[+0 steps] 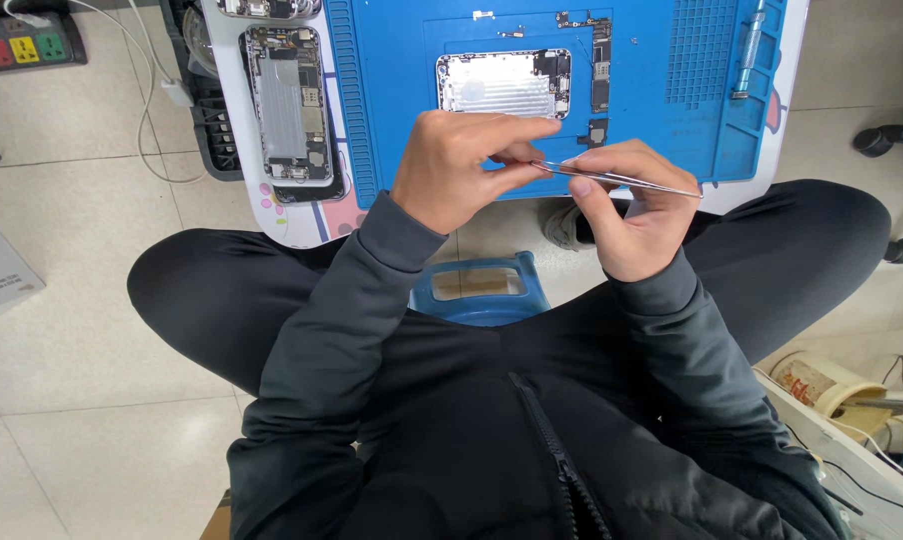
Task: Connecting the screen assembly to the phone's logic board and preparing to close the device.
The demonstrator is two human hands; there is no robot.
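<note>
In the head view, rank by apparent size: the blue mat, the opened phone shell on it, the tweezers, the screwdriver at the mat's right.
1. blue mat
2. opened phone shell
3. tweezers and screwdriver: unsure, since the tweezers are nearer the camera and the screwdriver is cut off by the frame edge.

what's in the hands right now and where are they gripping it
The right hand holds metal tweezers along the middle of the shaft; the left hand pinches at their tip end. Anything tiny in the tips cannot be told.
</note>
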